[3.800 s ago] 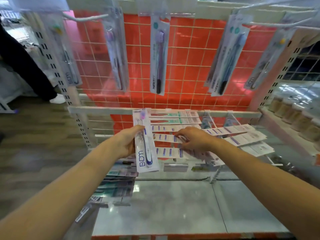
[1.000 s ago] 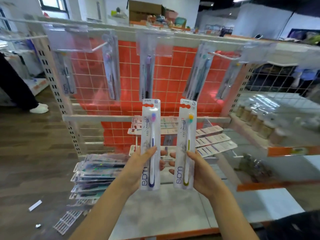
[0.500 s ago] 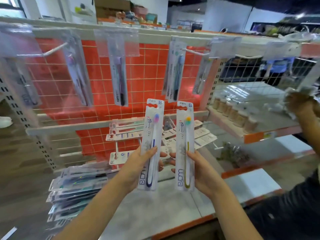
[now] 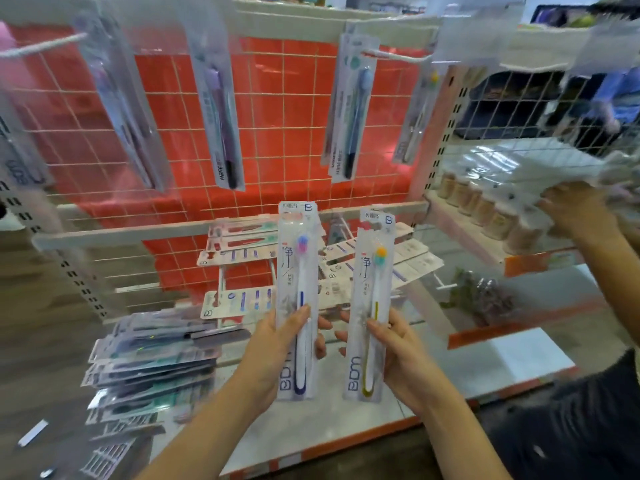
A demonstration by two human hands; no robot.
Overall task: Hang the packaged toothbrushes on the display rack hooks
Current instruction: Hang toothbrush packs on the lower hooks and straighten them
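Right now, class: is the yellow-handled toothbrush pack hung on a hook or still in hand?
Still in hand. The right hand grips the yellow-handled toothbrush pack upright, its top clear of every hook.

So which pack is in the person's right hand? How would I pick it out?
Start at the red grid panel of the display rack; two upright toothbrush packs are held up in front of it. The right hand grips the right-hand pack. Its brush has an orange-and-green head and yellow handle, whereas the left hand's pack shows a pink-and-blue head and dark blue handle.
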